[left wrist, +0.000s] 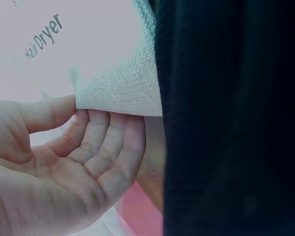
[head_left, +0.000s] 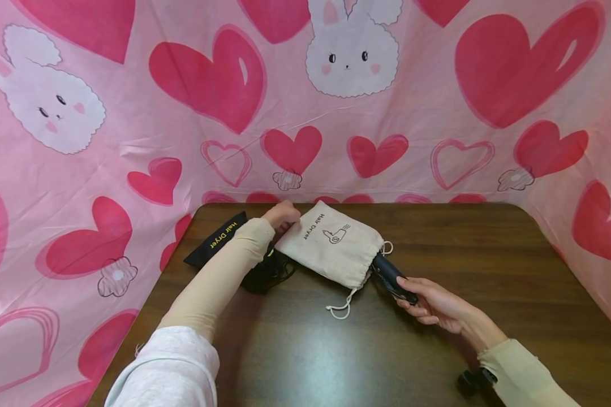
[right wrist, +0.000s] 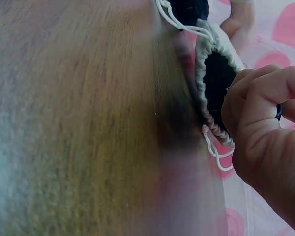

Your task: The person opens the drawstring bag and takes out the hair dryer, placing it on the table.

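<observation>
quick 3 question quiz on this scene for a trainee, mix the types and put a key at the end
1. True or false: the left hand pinches a corner of the cream bag.
2. What does the right hand hold at the bag's mouth? a) the drawstring b) a dark object c) a cup
3. Fill in: the yellow lettering on the black item reads "____".

Key: 1. true; 2. b; 3. Hair Dryer
</observation>
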The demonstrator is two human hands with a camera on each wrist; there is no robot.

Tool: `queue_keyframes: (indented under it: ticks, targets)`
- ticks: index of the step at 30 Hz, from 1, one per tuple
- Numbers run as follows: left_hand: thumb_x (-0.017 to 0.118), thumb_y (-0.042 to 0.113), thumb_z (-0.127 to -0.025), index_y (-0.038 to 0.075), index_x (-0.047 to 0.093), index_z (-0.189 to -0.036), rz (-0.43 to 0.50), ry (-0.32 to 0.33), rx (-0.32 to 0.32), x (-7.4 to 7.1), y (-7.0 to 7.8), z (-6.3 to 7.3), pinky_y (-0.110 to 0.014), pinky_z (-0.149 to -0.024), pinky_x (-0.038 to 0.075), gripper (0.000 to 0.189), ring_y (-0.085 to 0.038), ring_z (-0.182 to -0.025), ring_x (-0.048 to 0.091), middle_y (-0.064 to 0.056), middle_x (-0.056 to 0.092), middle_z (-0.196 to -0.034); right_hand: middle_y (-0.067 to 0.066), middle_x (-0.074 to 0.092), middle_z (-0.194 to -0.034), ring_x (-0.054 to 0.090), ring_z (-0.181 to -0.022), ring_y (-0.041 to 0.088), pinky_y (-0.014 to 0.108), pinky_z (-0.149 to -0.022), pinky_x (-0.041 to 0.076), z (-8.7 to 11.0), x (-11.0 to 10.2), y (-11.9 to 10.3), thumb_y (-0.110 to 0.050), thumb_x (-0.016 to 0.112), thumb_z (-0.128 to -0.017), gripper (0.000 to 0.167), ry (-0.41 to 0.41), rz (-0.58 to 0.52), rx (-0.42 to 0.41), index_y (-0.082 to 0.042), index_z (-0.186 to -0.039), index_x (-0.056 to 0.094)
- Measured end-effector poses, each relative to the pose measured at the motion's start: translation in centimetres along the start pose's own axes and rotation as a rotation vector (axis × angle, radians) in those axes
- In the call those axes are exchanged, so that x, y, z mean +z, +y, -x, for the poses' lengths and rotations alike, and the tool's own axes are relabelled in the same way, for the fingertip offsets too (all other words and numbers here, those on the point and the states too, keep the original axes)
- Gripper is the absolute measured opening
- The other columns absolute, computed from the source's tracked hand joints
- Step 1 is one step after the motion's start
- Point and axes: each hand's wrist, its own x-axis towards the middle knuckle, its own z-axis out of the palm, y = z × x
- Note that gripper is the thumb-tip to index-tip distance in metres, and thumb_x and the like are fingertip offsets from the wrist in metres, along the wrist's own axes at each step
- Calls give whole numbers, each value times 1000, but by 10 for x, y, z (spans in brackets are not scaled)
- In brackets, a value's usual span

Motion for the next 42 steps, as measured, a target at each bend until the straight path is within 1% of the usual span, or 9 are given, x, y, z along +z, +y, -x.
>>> queue_keyframes:
  ticks: [8, 15, 18, 22, 28, 34, 39, 42]
  targets:
    - [55, 14, -102, 0, 58, -104, -47, -9, -21, -2, 1, -1, -43, -80, 58, 15, -27, -83, 62, -15, 61, -97, 0, 57, -91, 42, -58, 4, 14, -46, 39, 2, 1, 0, -30, 28, -118, 35, 3, -5, 1, 2, -125, 42]
    - [56, 13, -100, -3, 59, -114, 5, 0, -10, -2, -1, -1, -45, -80, 59, 22, -25, -78, 63, -15, 62, -95, 1, 57, -91, 42, -58, 4, 14, -46, 39, 3, 1, 0, -30, 29, -118, 35, 10, -4, 5, 2, -125, 42]
    - [56, 13, -99, -3, 59, -114, 6, 0, -7, -2, -2, -1, -45, -80, 59, 22, -25, -76, 63, -15, 62, -94, 1, 57, -92, 43, -59, 4, 14, -46, 39, 3, 1, -1, -30, 29, -118, 35, 5, -10, 3, 2, -125, 43]
    - [56, 13, -100, -2, 59, -110, -17, -9, -9, -3, -1, -3, -44, -80, 59, 19, -26, -80, 63, -15, 62, -95, 1, 57, -92, 42, -59, 5, 14, -46, 40, 4, 1, -2, -29, 28, -119, 35, -8, -17, -2, 2, -125, 44]
    - [55, 14, -102, -1, 56, -111, -42, -19, -20, -5, 1, -5, -43, -79, 58, 18, -27, -85, 62, -16, 61, -100, 0, 57, -92, 42, -59, 5, 14, -46, 39, 5, 3, -4, -28, 27, -119, 35, -17, -22, -12, 2, -123, 46]
    - [56, 14, -102, -2, 57, -112, -35, -9, -25, -4, 2, -4, -43, -78, 58, 19, -29, -87, 62, -17, 61, -102, 0, 57, -92, 41, -60, 5, 14, -46, 39, 7, 4, -5, -28, 26, -119, 36, -22, -26, -13, 1, -123, 46]
    - [55, 14, -101, 0, 57, -108, -19, -9, -22, -3, 1, -3, -43, -77, 57, 16, -27, -83, 62, -15, 61, -98, 0, 57, -92, 40, -60, 5, 14, -47, 39, 9, 5, -5, -27, 26, -119, 35, -24, -24, -7, 1, -123, 46]
    - [54, 13, -101, 1, 57, -103, -10, -25, -17, -2, 0, -2, -43, -77, 56, 13, -25, -79, 60, -12, 60, -92, 0, 57, -91, 40, -60, 5, 14, -46, 39, 10, 5, -4, -28, 27, -119, 35, -23, -22, -3, 1, -123, 46]
